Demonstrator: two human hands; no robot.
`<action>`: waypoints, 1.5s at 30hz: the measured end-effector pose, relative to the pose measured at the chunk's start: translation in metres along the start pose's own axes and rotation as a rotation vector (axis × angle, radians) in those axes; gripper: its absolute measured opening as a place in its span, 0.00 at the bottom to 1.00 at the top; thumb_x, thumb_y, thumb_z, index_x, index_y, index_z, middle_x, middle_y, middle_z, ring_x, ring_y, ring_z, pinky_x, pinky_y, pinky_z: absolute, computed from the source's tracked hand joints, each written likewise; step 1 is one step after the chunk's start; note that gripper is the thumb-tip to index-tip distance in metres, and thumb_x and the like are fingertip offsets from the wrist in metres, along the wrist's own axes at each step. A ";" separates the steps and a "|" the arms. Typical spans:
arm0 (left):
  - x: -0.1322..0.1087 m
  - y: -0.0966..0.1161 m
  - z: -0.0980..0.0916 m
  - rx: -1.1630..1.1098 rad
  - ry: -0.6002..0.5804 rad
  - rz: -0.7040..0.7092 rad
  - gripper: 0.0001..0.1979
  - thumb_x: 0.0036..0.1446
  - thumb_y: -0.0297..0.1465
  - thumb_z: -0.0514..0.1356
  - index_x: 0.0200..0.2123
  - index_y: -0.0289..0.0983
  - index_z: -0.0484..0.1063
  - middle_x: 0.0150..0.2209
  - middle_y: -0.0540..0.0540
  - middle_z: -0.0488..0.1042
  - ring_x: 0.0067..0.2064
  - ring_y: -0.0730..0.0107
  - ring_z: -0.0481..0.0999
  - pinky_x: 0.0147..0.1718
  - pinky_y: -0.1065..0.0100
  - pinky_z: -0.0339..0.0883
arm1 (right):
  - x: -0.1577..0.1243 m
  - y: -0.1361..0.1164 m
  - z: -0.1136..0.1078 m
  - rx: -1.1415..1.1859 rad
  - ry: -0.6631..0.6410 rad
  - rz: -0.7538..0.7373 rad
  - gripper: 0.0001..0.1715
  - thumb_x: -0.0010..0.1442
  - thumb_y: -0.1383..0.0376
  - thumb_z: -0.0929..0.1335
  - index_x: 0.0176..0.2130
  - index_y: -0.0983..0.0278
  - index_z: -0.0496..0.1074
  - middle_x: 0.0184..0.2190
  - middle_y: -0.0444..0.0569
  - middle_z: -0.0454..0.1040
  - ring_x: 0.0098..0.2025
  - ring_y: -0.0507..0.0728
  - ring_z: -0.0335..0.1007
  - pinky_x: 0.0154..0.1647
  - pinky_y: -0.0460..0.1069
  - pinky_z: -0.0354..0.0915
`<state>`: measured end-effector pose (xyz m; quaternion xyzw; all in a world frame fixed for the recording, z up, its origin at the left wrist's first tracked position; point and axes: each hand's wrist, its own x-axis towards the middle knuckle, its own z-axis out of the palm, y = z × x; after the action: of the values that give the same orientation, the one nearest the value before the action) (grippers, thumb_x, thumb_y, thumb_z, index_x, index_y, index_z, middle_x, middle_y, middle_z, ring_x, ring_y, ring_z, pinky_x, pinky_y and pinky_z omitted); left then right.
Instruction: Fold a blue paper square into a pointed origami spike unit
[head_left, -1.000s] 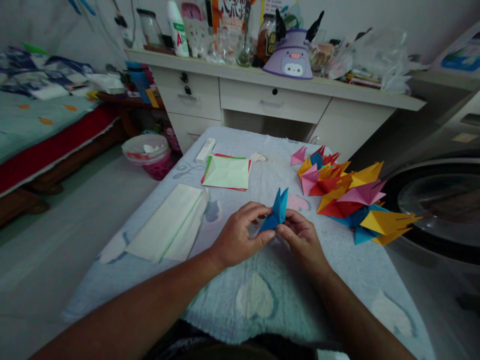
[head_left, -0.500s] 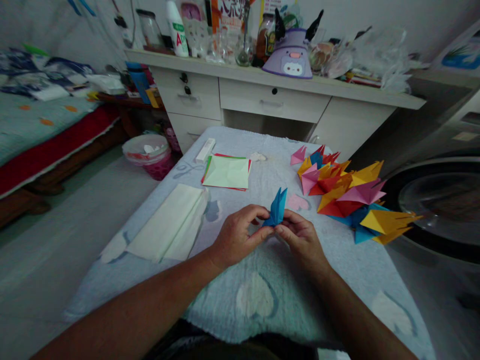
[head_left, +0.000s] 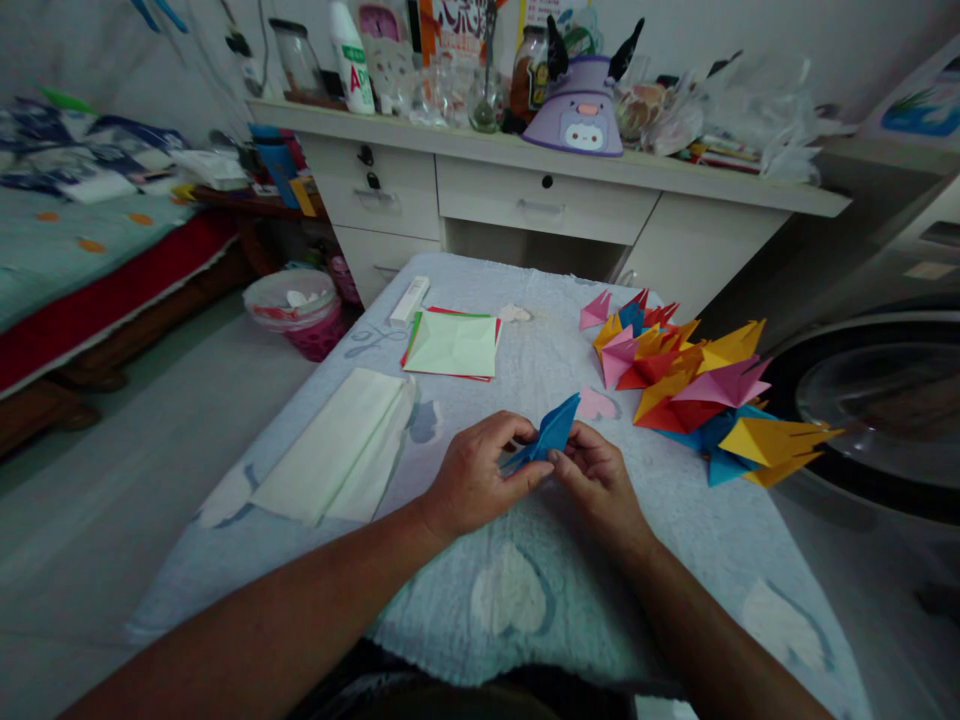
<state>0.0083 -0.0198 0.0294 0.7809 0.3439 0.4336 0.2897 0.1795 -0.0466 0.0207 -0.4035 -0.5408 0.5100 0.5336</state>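
A small folded piece of blue paper (head_left: pixel 555 428) is held up between both hands above the table's middle, its point leaning up and to the right. My left hand (head_left: pixel 476 470) pinches its left side between thumb and fingers. On the right side, my right hand (head_left: pixel 596 475) grips its lower edge with thumb and fingertips. Beyond them and to the left lies a stack of square paper (head_left: pixel 454 343), pale green on top with red and green edges below. Several folded paper pieces in yellow, red, pink and blue form a pile (head_left: pixel 675 375) to the right.
A cloth-covered table (head_left: pixel 517 600) bears a folded pale cloth or paper (head_left: pixel 334 445) at left and a white box (head_left: pixel 410 300) behind. Past it stands a white desk (head_left: pixel 551 195) with jars and a purple visor (head_left: pixel 581 110). A pink bin (head_left: pixel 315 330) is at left, a washing machine at right.
The blue paper has turned and tilted to the right, and its broader face now shows. Both hands have shifted only slightly around it.
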 end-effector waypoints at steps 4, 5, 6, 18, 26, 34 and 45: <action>0.000 0.000 -0.001 -0.027 0.010 0.050 0.04 0.58 0.26 0.60 0.38 0.36 0.70 0.35 0.47 0.75 0.38 0.69 0.75 0.38 0.68 0.68 | -0.001 0.002 -0.003 -0.063 0.009 0.004 0.09 0.59 0.58 0.72 0.36 0.61 0.74 0.30 0.44 0.74 0.32 0.53 0.69 0.36 0.48 0.65; 0.000 0.000 -0.001 -0.041 0.014 0.062 0.03 0.58 0.25 0.59 0.37 0.36 0.70 0.35 0.47 0.75 0.38 0.69 0.75 0.39 0.68 0.68 | -0.001 0.002 -0.004 -0.072 0.003 -0.001 0.09 0.59 0.58 0.72 0.36 0.61 0.74 0.30 0.44 0.74 0.32 0.53 0.69 0.36 0.48 0.65; 0.000 0.000 -0.002 -0.058 0.013 0.067 0.03 0.58 0.25 0.59 0.37 0.36 0.70 0.35 0.47 0.75 0.38 0.69 0.75 0.39 0.68 0.68 | -0.001 0.002 -0.005 -0.080 -0.002 -0.010 0.08 0.59 0.58 0.72 0.36 0.61 0.74 0.30 0.44 0.74 0.32 0.53 0.69 0.36 0.48 0.65; 0.004 -0.012 -0.003 -0.516 -0.111 -0.140 0.02 0.56 0.28 0.63 0.33 0.36 0.71 0.46 0.41 0.73 0.48 0.63 0.74 0.49 0.61 0.66 | -0.004 -0.005 -0.007 -0.131 -0.074 -0.031 0.07 0.60 0.60 0.71 0.40 0.59 0.76 0.33 0.43 0.75 0.36 0.53 0.70 0.40 0.48 0.65; 0.006 -0.010 -0.003 -0.461 -0.018 -0.162 0.04 0.52 0.26 0.65 0.30 0.36 0.71 0.34 0.48 0.71 0.37 0.70 0.71 0.39 0.68 0.64 | -0.002 -0.007 -0.005 -0.071 -0.086 -0.038 0.08 0.61 0.60 0.71 0.42 0.57 0.76 0.35 0.43 0.77 0.37 0.53 0.71 0.42 0.47 0.66; 0.004 -0.008 -0.001 -0.550 -0.013 -0.336 0.16 0.52 0.28 0.64 0.45 0.38 0.68 0.34 0.51 0.73 0.34 0.74 0.71 0.35 0.71 0.64 | -0.001 -0.004 -0.005 0.002 -0.049 0.095 0.11 0.58 0.57 0.72 0.38 0.60 0.76 0.33 0.46 0.77 0.35 0.55 0.72 0.40 0.51 0.69; 0.004 -0.014 0.003 -0.474 -0.219 -0.465 0.11 0.54 0.37 0.63 0.31 0.35 0.70 0.24 0.54 0.65 0.26 0.76 0.65 0.25 0.73 0.58 | 0.001 -0.002 -0.006 0.021 0.003 0.114 0.11 0.57 0.56 0.73 0.34 0.61 0.73 0.29 0.43 0.73 0.33 0.53 0.68 0.36 0.47 0.66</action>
<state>0.0082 -0.0087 0.0197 0.6345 0.3694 0.3375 0.5892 0.1856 -0.0453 0.0224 -0.4289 -0.5105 0.5447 0.5087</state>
